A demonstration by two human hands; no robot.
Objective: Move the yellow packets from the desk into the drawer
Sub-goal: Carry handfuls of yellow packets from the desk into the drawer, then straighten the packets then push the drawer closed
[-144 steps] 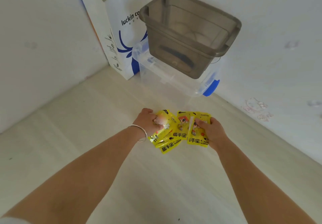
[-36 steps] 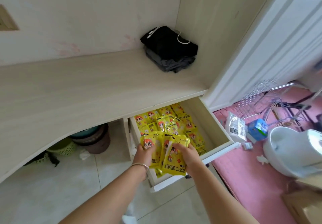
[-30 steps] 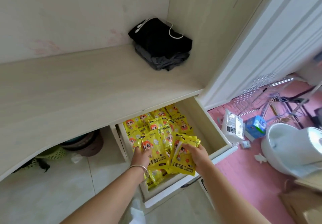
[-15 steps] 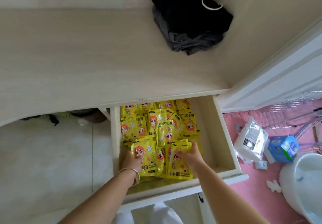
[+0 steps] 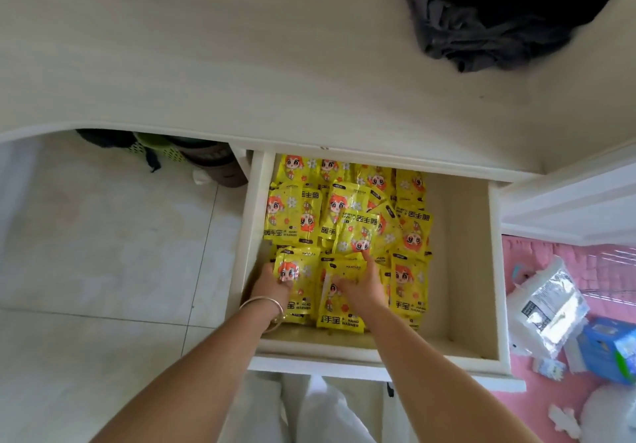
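Note:
The white drawer (image 5: 495, 270) stands pulled out under the desk top (image 5: 241, 64). Its left and middle parts are filled with several yellow hand-warmer packets (image 5: 347, 215) that overlap each other. Both my hands are inside the drawer at its near end. My left hand (image 5: 268, 287), with a bangle on the wrist, grips the left edge of a yellow packet (image 5: 299, 270) lying on the pile, thumb on its face. My right hand (image 5: 361, 284) lies flat on another packet (image 5: 339, 318), fingers spread and one finger stretched forward. No packets show on the visible desk top.
A heap of dark clothes (image 5: 499, 19) lies on the desk at the back right. Baskets (image 5: 192, 157) sit under the desk on the tiled floor. Right of the drawer, a plastic bag (image 5: 547, 308) and a blue box (image 5: 609, 346) rest on a pink mat.
Both hands carried packets from the desk to the open drawer and lowered them onto the pile. The right hand has flattened out on top of its packet.

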